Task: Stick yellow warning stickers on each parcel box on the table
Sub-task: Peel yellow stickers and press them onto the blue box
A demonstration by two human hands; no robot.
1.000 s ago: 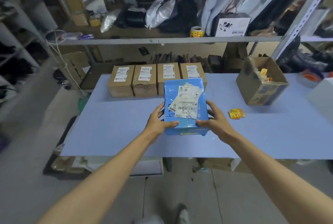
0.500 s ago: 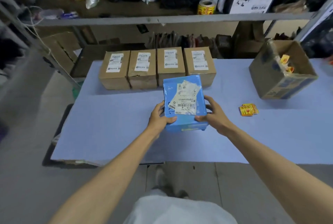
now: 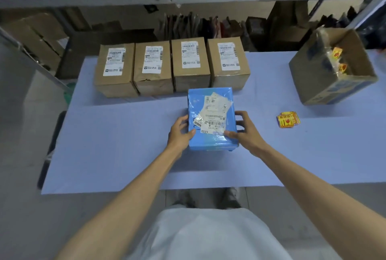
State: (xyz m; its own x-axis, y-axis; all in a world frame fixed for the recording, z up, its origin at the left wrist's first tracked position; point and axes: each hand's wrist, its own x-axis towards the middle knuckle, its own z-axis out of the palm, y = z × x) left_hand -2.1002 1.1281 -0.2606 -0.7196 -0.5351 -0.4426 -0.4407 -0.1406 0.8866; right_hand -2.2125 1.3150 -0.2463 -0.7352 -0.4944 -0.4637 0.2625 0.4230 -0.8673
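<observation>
Hands are curled round the blue parcel (image 3: pixel 211 113), left hand (image 3: pixel 180 133) on its left side, right hand (image 3: pixel 246 134) on its right, at frame centre on the worktop (image 3: pixel 117 144). Four brown boxes (image 3: pixel 154 71) are lined above it; yellow stickers (image 3: pixel 288 120) are piled at right.

The pale blue table (image 3: pixel 125 144) is carrying these items. A blue parcel (image 3: pixel 208 142) is sitting between the left fingers (image 3: pixel 181 119) and the right fingers (image 3: pixel 240 114). Four brown boxes (image 3: pixel 191 75) are standing in a row just beyond the fingertips. Yellow stickers (image 3: pixel 288 120) are lying right of the right fingers. An open carton (image 3: pixel 325 88) is standing farther right and beyond.
</observation>
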